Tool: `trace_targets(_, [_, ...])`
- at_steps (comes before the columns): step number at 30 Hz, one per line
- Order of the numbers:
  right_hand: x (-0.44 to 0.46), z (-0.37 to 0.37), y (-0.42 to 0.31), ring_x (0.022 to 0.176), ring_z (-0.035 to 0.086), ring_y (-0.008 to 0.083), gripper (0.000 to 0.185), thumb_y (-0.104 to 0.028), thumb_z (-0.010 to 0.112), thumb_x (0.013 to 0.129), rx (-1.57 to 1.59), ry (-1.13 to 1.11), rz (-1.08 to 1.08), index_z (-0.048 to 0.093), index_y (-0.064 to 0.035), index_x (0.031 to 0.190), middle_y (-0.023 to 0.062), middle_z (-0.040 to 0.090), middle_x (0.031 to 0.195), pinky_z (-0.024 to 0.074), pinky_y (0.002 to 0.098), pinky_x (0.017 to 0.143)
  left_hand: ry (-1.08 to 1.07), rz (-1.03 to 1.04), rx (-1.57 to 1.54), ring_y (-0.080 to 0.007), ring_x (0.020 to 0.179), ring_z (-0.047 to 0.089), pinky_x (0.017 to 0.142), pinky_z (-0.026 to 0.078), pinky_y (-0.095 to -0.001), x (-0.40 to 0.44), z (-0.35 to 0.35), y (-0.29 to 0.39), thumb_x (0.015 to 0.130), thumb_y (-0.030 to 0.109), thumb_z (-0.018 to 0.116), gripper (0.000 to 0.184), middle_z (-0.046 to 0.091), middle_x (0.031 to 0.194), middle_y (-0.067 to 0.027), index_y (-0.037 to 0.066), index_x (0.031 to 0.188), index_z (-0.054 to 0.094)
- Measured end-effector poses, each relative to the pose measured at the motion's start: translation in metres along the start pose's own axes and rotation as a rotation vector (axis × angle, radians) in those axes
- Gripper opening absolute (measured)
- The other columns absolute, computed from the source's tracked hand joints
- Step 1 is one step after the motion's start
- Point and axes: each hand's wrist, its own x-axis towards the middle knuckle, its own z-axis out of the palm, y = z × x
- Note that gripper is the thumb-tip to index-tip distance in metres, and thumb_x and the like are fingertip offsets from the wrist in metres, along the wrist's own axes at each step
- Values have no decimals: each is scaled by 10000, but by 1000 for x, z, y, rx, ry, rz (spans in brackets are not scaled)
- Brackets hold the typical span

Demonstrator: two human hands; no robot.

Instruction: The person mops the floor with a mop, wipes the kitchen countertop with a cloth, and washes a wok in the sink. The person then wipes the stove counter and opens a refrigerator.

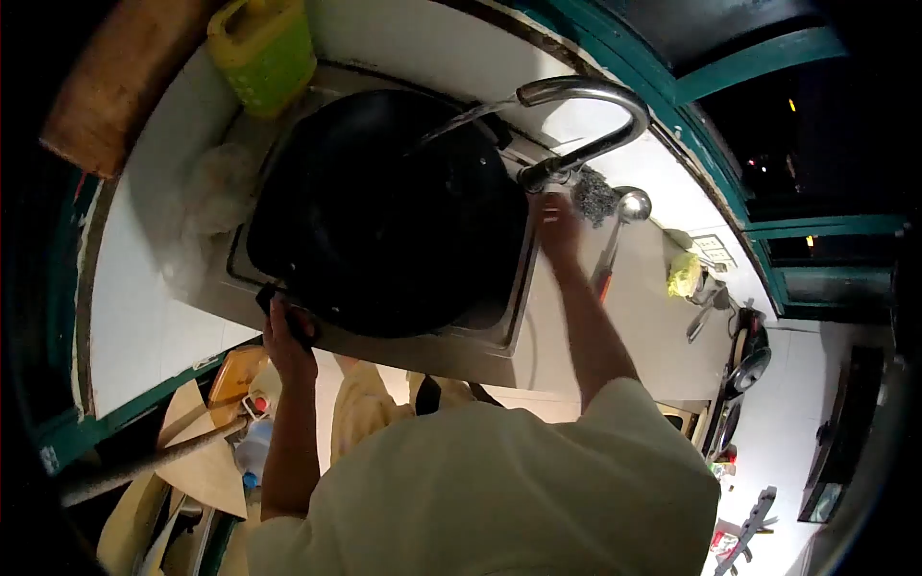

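Wok (384, 221) in the sink (523, 288), black, wide and directly ahead of both hands: gripping its near-left handle (267, 296) with the left hand (291, 338), curling the fingers closed around it at the front edge. Reaching past the wok's right side with the right hand (557, 226), bringing it close to the base of the faucet (595, 91); blurring there, so not showing clearly how far open or whether holding anything. Catching one thin stream of water (466, 123) from the faucet inside the wok. Counting one wok, one faucet, one ladle (634, 204) with a red-ended handle, one grey scouring pad (595, 197) and one yellow-green jug (264, 67), plus one crumpled plastic bag (221, 192) to the left of the sink. Filling most of the sink's width with the wok, covering much of the left rim and leaving a narrow strip of sink at the right, widest at the near-right corner. Standing close to the front edge of the worktop (634, 326), with little space between that edge and the wok. Extending the right forearm over a bare stretch of worktop between the sink's right rim and the ladle, having more room sideways there than on the bag side.
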Motion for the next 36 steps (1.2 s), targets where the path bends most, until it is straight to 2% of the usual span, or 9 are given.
trace_targets(4, [24, -59, 93, 893, 545, 303, 259, -181, 536, 761, -759, 165, -95, 556, -92, 1004, 128, 569, 880, 440, 377, 777, -37, -76, -71, -110, 512, 406, 486, 328, -239, 0, -8, 4, 881, 319, 480, 257, 438, 556, 6, 106, 736, 480])
trace_targets(6, [24, -54, 92, 934, 527, 343, 322, -174, 544, 746, -602, -217, 199, 540, -99, 1058, 160, 560, 940, 437, 400, 792, -77, -178, -202, -115, 522, 409, 494, 332, -241, 0, 1, 12, 886, 322, 468, 260, 438, 557, 4, 108, 738, 480])
trace_targets(10, [18, -66, 66, 818, 583, 332, 205, -144, 523, 755, -224, -109, 538, 549, -63, 942, 166, 609, 887, 466, 403, 709, 44, -266, -417, -101, 453, 373, 473, 342, -227, -7, 26, 34, 895, 386, 441, 318, 435, 548, -3, 111, 742, 485])
trace_targets(13, [12, -89, -24, 805, 601, 292, 221, -147, 528, 762, 256, -133, 433, 554, -64, 965, 135, 622, 869, 476, 373, 697, -226, -199, -373, -93, 415, 347, 439, 338, -225, 6, -3, 11, 892, 410, 441, 323, 443, 550, 0, 118, 760, 488])
trace_targets(15, [25, -51, -52, 647, 589, 238, 294, -240, 537, 779, 111, -66, -42, 528, -79, 1026, 98, 614, 813, 479, 317, 595, -70, -230, -321, -93, 410, 344, 417, 331, -225, 7, -5, 8, 887, 425, 442, 336, 442, 546, 3, 122, 750, 488])
trace_targets(17, [42, 10, -77, 955, 524, 344, 432, -224, 532, 761, -107, -126, -238, 451, -58, 1151, 185, 549, 1010, 437, 418, 799, 49, -206, -289, -90, 404, 337, 387, 317, -225, 4, 7, 10, 882, 443, 442, 367, 426, 521, 6, 122, 707, 483])
trace_targets(27, [40, 183, -132, 917, 500, 353, 270, -188, 460, 841, -394, -561, -683, 502, -42, 1064, 180, 552, 942, 414, 464, 807, 97, -189, -141, -109, 351, 313, 367, 313, -250, 0, 11, 21, 869, 486, 432, 402, 400, 478, -12, 125, 693, 437])
trace_targets(30, [80, 185, -153, 898, 491, 368, 292, -153, 516, 794, -38, 10, -155, 507, -43, 1065, 171, 552, 931, 409, 460, 793, 107, -261, -170, -110, 368, 337, 359, 310, -252, 5, 4, 17, 861, 503, 432, 418, 411, 482, -19, 123, 688, 425])
trace_targets(36, [-4, 245, -192, 1006, 447, 312, 239, -146, 521, 820, 705, -609, -339, 536, -69, 1046, 131, 496, 1085, 361, 406, 879, 238, -277, -129, -108, 403, 348, 378, 319, -255, 14, 11, 28, 862, 499, 438, 412, 383, 500, -7, 126, 689, 405])
